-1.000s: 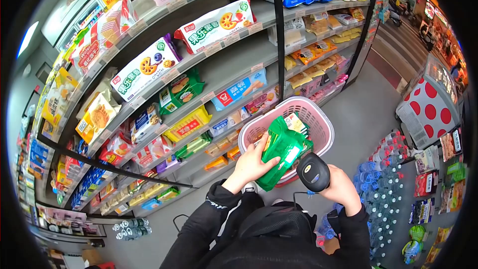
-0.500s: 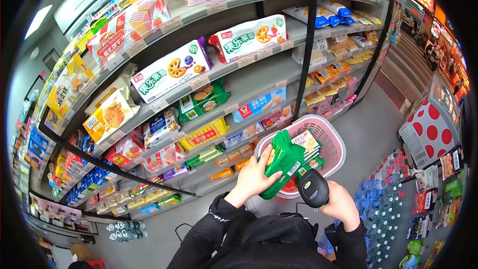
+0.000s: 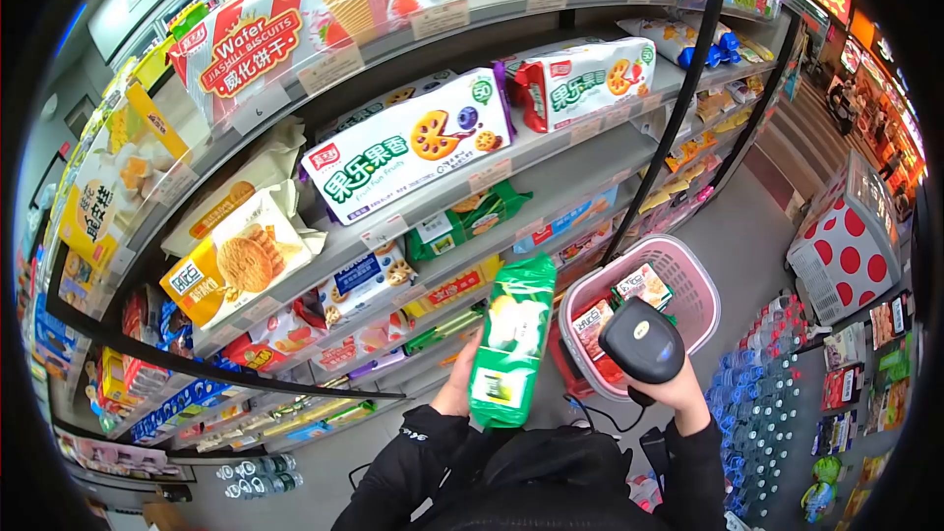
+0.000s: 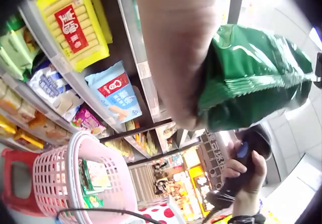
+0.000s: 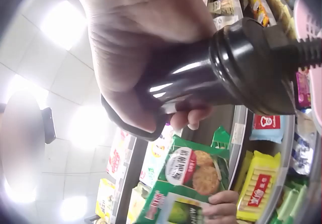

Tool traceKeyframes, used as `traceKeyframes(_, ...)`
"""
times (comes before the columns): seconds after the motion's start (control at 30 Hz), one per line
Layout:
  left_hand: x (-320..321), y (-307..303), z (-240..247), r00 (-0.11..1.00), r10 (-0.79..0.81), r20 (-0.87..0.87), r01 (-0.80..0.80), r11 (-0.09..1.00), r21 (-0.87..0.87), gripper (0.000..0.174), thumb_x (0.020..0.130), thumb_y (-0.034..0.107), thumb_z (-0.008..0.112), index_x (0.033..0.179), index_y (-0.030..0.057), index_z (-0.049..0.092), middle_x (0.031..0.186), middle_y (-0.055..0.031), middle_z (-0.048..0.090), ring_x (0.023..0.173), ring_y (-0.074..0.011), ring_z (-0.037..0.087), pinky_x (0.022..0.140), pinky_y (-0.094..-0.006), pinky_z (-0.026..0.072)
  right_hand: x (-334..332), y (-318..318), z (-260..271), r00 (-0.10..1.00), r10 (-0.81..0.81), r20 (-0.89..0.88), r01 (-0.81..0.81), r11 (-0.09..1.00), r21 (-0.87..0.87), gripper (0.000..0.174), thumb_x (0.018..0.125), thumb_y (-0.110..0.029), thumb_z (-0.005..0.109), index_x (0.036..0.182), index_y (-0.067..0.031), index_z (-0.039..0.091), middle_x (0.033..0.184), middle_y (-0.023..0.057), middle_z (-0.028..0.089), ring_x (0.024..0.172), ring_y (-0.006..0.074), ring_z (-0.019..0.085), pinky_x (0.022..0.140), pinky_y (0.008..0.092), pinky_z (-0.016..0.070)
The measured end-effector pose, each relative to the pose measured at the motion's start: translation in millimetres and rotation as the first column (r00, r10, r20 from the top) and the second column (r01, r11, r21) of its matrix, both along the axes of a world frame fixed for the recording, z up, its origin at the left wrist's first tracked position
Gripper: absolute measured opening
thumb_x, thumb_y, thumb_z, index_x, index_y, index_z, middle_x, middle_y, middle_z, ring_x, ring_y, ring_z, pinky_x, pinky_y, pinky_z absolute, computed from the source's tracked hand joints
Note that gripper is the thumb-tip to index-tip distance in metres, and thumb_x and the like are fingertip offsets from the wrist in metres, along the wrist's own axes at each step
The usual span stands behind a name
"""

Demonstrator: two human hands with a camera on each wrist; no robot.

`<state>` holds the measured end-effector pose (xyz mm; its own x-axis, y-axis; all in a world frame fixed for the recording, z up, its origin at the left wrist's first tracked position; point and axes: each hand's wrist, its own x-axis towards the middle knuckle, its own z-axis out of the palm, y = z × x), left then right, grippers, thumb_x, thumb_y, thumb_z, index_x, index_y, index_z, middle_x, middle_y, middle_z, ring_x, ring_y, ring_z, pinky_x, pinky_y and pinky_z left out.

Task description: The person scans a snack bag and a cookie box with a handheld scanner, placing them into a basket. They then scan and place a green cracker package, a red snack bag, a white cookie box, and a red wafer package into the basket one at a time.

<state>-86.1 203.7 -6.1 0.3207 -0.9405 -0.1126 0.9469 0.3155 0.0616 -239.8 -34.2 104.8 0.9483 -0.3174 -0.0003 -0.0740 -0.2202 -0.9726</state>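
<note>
My left hand grips a green biscuit packet by its left side, holding it upright left of the basket. In the right wrist view the front of the packet shows printed round biscuits, with left fingertips curled over its edge. My right hand holds a black handheld barcode scanner by the handle, its head overlapping the pink basket. The left wrist view shows the packet's crimped green end and the scanner beyond it. Several packets lie inside the basket.
Shelves of biscuits and snacks curve along the left and front, with a blueberry biscuit pack and a wafer bag nearby. A red stool is under the basket. Bottled drinks stand at right. A cable hangs from the scanner.
My left hand has moved the green packet left from over the basket and turned its printed face up. The scanner has shifted slightly right, and the head view has come nearer the shelves.
</note>
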Motion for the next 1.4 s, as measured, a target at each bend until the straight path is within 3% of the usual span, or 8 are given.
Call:
traceKeyframes(0.13, -2, 17, 15, 0.987, -0.164, -0.002, 0.161, 0.972, -0.173, 0.046, 0.082, 0.036, 0.049, 0.113, 0.0042, 0.04, 0.099, -0.0134, 0.047, 0.08, -0.0202, 0.046, 0.065, -0.0306, 0.0408, 42, 27, 2, 0.999, -0.006, 0.044, 0.009, 0.998, -0.066, 0.062, 0.058, -0.006, 0.074, 0.112, -0.0013, 0.046, 0.104, 0.0066, 0.055, 0.096, 0.0148, 0.051, 0.085, 0.03, 0.0397)
traceKeyframes(0.23, -5, 25, -9, 0.961, -0.254, -0.111, 0.185, 0.886, -0.426, 0.044, 0.082, 0.031, 0.052, 0.113, 0.003, 0.04, 0.1, -0.0134, 0.046, 0.085, -0.0221, 0.047, 0.071, -0.0345, 0.044, 64, 36, 7, 0.998, 0.038, 0.041, -0.037, 0.999, -0.035, 0.065, 0.058, -0.008, 0.076, 0.115, -0.0003, 0.045, 0.106, 0.0076, 0.056, 0.097, 0.0148, 0.053, 0.086, 0.0298, 0.0409)
traceKeyframes(0.43, -3, 30, -6, 0.933, -0.344, -0.108, 0.28, 0.88, -0.384, 0.043, 0.081, 0.03, 0.054, 0.112, 0.0023, 0.041, 0.099, -0.0131, 0.046, 0.086, -0.0229, 0.048, 0.074, -0.037, 0.0448, 89, 38, -7, 0.982, 0.184, 0.04, -0.183, 0.983, -0.016, 0.066, 0.056, -0.009, 0.077, 0.114, -0.0003, 0.047, 0.106, 0.0089, 0.056, 0.098, 0.0149, 0.051, 0.087, 0.0291, 0.039)
traceKeyframes(0.57, 0, 31, -2, 0.912, -0.398, -0.099, 0.342, 0.871, -0.354, 0.043, 0.081, 0.029, 0.055, 0.111, 0.0017, 0.041, 0.098, -0.0129, 0.045, 0.087, -0.0235, 0.048, 0.076, -0.039, 0.0455, 97, 37, -1, 0.871, 0.492, 0.0, -0.477, 0.845, -0.243, 0.076, 0.057, -0.009, 0.072, 0.124, -0.0006, 0.038, 0.117, 0.0115, 0.05, 0.105, 0.0187, 0.049, 0.092, 0.031, 0.036)
traceKeyframes(0.77, 2, 23, -15, 0.932, -0.354, -0.073, 0.313, 0.892, -0.326, 0.04, 0.083, 0.028, 0.055, 0.109, 0.0008, 0.043, 0.093, -0.0126, 0.047, 0.093, -0.0251, 0.049, 0.08, -0.0418, 0.0466, 123, 35, -1, 0.819, 0.572, 0.037, -0.571, 0.808, 0.145, 0.09, 0.055, -0.007, 0.073, 0.131, -0.0006, 0.026, 0.13, 0.0121, 0.039, 0.116, 0.0175, 0.041, 0.096, 0.03, 0.031)
traceKeyframes(0.8, 2, 17, -18, 0.922, -0.375, -0.102, 0.281, 0.824, -0.491, 0.044, 0.085, 0.033, 0.049, 0.118, 0.0037, 0.041, 0.106, -0.0135, 0.049, 0.103, -0.029, 0.047, 0.084, -0.0444, 0.0439, 128, 30, -4, 0.796, 0.605, 0.002, -0.604, 0.793, 0.077, 0.091, 0.056, -0.007, 0.074, 0.132, -0.0002, 0.024, 0.13, 0.0115, 0.039, 0.115, 0.0166, 0.041, 0.096, 0.0294, 0.031)
traceKeyframes(0.9, 4, 3, -20, 0.938, -0.338, -0.078, 0.272, 0.855, -0.442, 0.045, 0.085, 0.033, 0.049, 0.118, 0.0039, 0.041, 0.107, -0.0135, 0.048, 0.104, -0.0292, 0.047, 0.084, -0.0446, 0.0436, 143, 15, -6, 0.731, 0.682, 0.008, -0.682, 0.731, 0.009, 0.089, 0.057, -0.009, 0.075, 0.131, -0.0007, 0.026, 0.126, 0.0111, 0.043, 0.111, 0.0158, 0.043, 0.094, 0.0292, 0.0333)
traceKeyframes(1.4, 34, -47, 4, 0.966, -0.254, -0.05, 0.238, 0.947, -0.216, 0.046, 0.086, 0.034, 0.047, 0.122, 0.0057, 0.039, 0.113, -0.0133, 0.046, 0.107, -0.0306, 0.045, 0.086, -0.0459, 0.0419, 142, -25, 11, 0.824, 0.549, 0.139, -0.561, 0.826, 0.063, 0.088, 0.057, -0.006, 0.072, 0.133, -0.0029, 0.027, 0.123, 0.0083, 0.045, 0.106, 0.0138, 0.046, 0.092, 0.0263, 0.0331)
